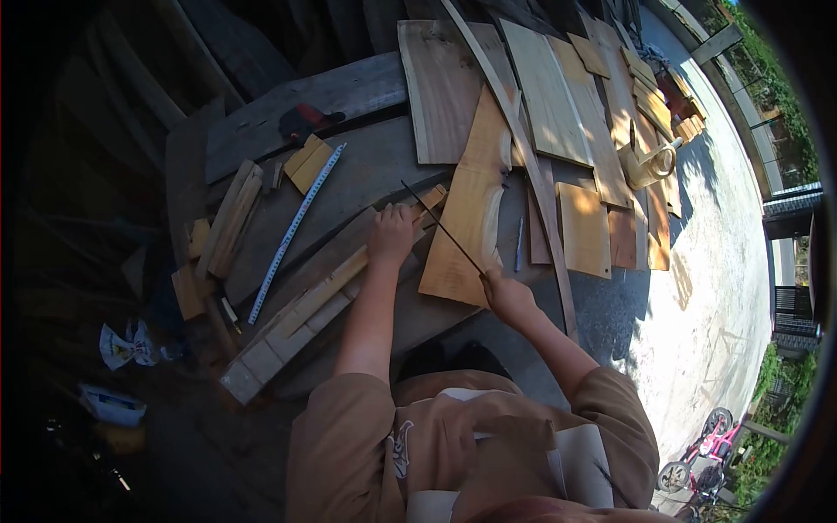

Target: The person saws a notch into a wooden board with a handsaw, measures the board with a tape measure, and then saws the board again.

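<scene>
Brown shirt nearest; left hand clamped on wood strip above surface, right hand wrapped round thin rod angled over it. Could skid into left hand through slack grip or rolling strip.

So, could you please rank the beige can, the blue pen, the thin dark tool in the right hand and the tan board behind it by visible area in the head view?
1. Tan board
2. Beige can
3. Thin dark tool
4. Blue pen
</scene>
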The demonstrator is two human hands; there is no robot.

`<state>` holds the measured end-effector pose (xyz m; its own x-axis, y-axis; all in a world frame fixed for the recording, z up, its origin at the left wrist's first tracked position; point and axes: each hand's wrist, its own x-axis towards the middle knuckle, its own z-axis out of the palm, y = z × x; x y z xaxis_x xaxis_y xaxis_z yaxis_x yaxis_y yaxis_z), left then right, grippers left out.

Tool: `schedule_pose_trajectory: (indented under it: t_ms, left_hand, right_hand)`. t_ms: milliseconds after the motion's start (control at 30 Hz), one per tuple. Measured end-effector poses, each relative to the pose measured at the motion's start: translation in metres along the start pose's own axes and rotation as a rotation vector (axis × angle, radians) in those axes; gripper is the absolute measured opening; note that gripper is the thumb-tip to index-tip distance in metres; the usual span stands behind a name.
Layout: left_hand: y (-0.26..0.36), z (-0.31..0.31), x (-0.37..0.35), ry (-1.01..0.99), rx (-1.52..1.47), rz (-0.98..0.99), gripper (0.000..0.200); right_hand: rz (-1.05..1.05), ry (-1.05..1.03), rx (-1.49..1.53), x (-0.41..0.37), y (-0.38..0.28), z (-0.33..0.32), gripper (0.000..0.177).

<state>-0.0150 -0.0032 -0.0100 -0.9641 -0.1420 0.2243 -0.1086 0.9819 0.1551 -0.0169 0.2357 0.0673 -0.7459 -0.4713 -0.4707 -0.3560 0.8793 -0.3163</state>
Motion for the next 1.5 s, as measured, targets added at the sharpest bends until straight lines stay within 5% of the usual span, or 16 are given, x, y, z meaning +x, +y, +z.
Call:
schedule_pose_trajectory:
  t_ms: [67, 367, 600, 900, 1167, 1500]
  left_hand:
    - [-0.002, 0.005, 0.000, 0.025, 0.016, 0.002, 0.033]
    - [0.001, 0.000, 0.000, -0.040, 0.009, -0.007, 0.032]
    - [-0.002, 0.005, -0.001, 0.044, 0.056, 0.027, 0.033]
    - [-0.002, 0.003, -0.001, 0.024, 0.045, 0.020, 0.033]
    - [-0.001, 0.004, -0.002, 0.076, 0.021, 0.017, 0.029]
    - [0.002, -0.004, 0.001, 0.008, 0.011, -0.008, 0.029]
  right_hand:
    - [0.054, -0.083, -0.015, -0.010, -0.004, -0.011, 0.030]
    - [-0.196, 0.133, 0.032, 0.105, -0.055, -0.002, 0.024]
    - [0.049, -0.089, -0.033, -0.007, 0.001, -0.007, 0.029]
    - [-0.159, 0.100, 0.045, 0.107, -0.059, -0.004, 0.030]
    - [0.002, 0.074, 0.011, -0.048, 0.035, 0.024, 0.019]
    - [0.101, 0.198, 0.210, -0.072, 0.052, 0.012, 0.024]
